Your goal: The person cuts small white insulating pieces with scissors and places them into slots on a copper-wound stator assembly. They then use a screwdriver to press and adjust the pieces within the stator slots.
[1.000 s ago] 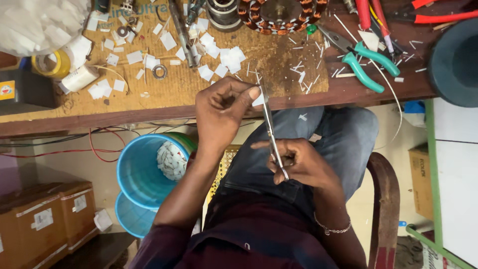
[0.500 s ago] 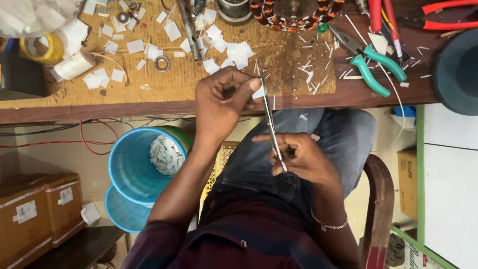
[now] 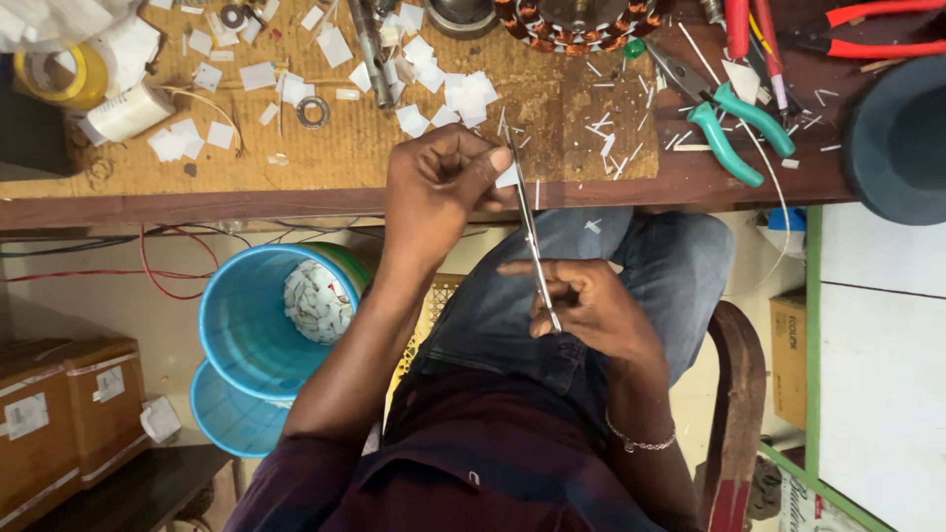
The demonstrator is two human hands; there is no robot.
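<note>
My right hand (image 3: 581, 305) grips the handles of slim metal scissors (image 3: 530, 232), whose blades point away from me toward the bench edge. My left hand (image 3: 439, 182) pinches a small white paper piece (image 3: 507, 177) right at the blades, just over the front edge of the wooden workbench (image 3: 296, 197). Both hands hover above my lap in blue jeans. Several cut white paper squares (image 3: 443, 94) lie scattered on the bench beyond the left hand.
On the bench sit a copper-wound motor stator (image 3: 581, 20), green-handled pliers (image 3: 729, 113), red-handled tools (image 3: 867, 34), tape rolls (image 3: 59, 74) and a metal washer (image 3: 313, 111). A dark round object (image 3: 902, 138) lies at right. Blue buckets (image 3: 251, 335) and cardboard boxes (image 3: 59, 414) stand below left.
The view has shifted slightly; my hands, the scissors and the paper piece keep nearly the same pose at the bench edge.
</note>
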